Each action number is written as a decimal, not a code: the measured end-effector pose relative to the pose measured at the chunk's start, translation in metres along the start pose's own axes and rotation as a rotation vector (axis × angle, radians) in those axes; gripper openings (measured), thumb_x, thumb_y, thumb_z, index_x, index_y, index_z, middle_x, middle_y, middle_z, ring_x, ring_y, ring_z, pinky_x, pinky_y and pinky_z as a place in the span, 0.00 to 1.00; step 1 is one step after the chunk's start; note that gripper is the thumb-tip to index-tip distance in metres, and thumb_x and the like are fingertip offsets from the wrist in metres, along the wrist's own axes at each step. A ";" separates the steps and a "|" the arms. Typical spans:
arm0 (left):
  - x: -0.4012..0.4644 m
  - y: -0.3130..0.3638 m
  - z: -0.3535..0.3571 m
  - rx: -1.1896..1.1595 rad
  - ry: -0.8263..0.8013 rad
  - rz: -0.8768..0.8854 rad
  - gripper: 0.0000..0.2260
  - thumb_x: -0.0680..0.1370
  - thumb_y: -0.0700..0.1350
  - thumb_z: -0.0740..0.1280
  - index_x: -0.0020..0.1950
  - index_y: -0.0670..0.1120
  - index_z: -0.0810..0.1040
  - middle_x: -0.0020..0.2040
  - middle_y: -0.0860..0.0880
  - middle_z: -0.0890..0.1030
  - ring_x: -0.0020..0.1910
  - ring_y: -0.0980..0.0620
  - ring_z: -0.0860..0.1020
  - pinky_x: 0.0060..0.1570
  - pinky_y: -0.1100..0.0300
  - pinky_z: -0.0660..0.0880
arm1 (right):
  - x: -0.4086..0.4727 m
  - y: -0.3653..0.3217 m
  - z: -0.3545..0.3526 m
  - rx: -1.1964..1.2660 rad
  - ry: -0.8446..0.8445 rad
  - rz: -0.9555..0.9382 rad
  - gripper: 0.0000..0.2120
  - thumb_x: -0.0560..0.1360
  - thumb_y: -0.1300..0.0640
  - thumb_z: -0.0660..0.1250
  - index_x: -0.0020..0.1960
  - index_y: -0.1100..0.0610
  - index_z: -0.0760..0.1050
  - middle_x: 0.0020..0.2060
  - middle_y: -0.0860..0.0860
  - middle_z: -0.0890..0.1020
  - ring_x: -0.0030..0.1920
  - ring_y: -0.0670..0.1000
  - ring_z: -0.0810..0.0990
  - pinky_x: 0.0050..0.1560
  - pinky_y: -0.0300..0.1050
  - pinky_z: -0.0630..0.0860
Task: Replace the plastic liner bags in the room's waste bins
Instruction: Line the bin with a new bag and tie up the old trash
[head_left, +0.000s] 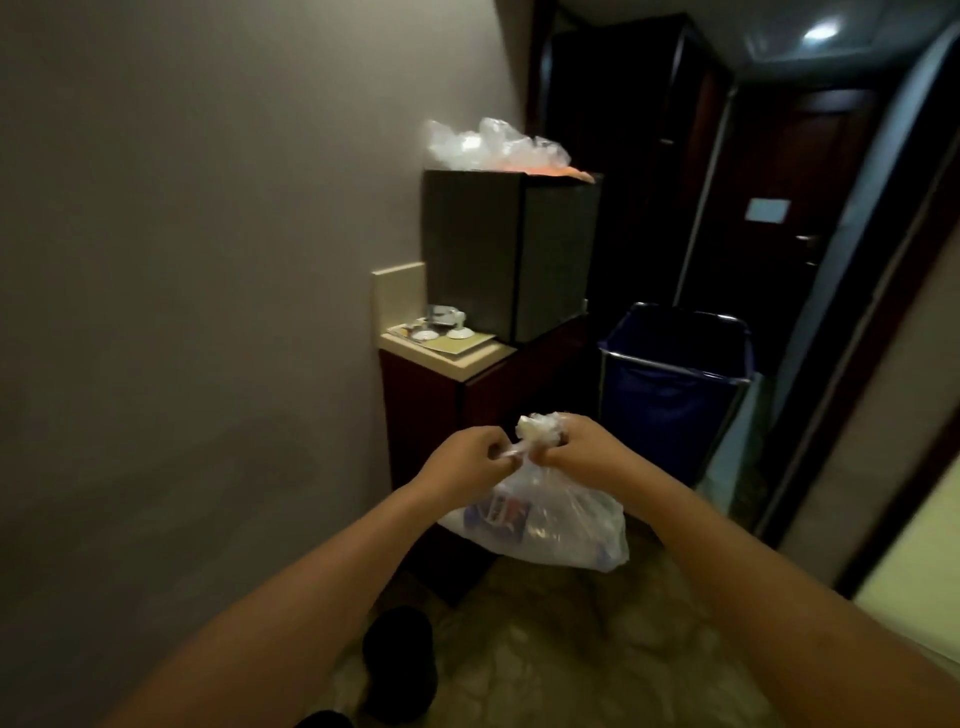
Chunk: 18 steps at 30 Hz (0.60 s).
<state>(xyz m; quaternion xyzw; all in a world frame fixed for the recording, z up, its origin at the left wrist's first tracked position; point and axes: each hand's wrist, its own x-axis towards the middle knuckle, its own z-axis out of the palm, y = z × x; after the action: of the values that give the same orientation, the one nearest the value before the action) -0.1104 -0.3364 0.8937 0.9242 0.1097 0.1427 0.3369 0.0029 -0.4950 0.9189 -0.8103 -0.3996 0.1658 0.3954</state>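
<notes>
A clear plastic liner bag (550, 525) full of rubbish hangs in front of me above the floor. My left hand (467, 457) pinches a twisted strand of the bag's neck. My right hand (576, 447) grips the bunched top of the bag, and a tuft of plastic sticks up from its fist. On the cabinet ahead stands a dark square waste bin (509, 249) with crumpled clear plastic (493, 143) heaped above its rim.
A grey wall runs along my left. The dark wooden cabinet (441, 395) has a pale top with cups and papers (441, 332). A blue fabric cart (675, 384) stands right of it. Dark doors lie beyond, and a black shoe (397, 660) is on the patterned floor.
</notes>
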 end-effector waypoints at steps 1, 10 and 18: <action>0.016 0.004 0.013 -0.006 -0.018 0.018 0.07 0.78 0.54 0.68 0.44 0.52 0.79 0.38 0.51 0.80 0.38 0.52 0.78 0.37 0.54 0.73 | 0.002 0.014 -0.012 -0.011 0.029 0.030 0.16 0.75 0.56 0.72 0.62 0.50 0.79 0.45 0.42 0.80 0.46 0.42 0.80 0.44 0.34 0.73; 0.201 0.025 0.113 -0.075 -0.172 0.161 0.09 0.78 0.56 0.68 0.43 0.53 0.79 0.37 0.50 0.80 0.36 0.52 0.79 0.36 0.52 0.75 | 0.073 0.121 -0.116 -0.133 0.301 0.256 0.04 0.70 0.55 0.72 0.39 0.50 0.78 0.34 0.50 0.80 0.35 0.47 0.78 0.37 0.45 0.74; 0.376 0.034 0.170 -0.059 -0.328 0.279 0.08 0.78 0.54 0.68 0.43 0.52 0.78 0.37 0.49 0.79 0.35 0.53 0.78 0.36 0.55 0.73 | 0.170 0.194 -0.198 -0.143 0.422 0.374 0.05 0.72 0.58 0.72 0.48 0.55 0.82 0.41 0.52 0.84 0.44 0.51 0.82 0.46 0.49 0.79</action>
<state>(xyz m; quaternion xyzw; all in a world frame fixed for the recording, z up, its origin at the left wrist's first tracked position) 0.3027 -0.3506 0.8629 0.9310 -0.0798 0.0390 0.3539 0.3253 -0.5353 0.9019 -0.9123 -0.1627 0.0351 0.3742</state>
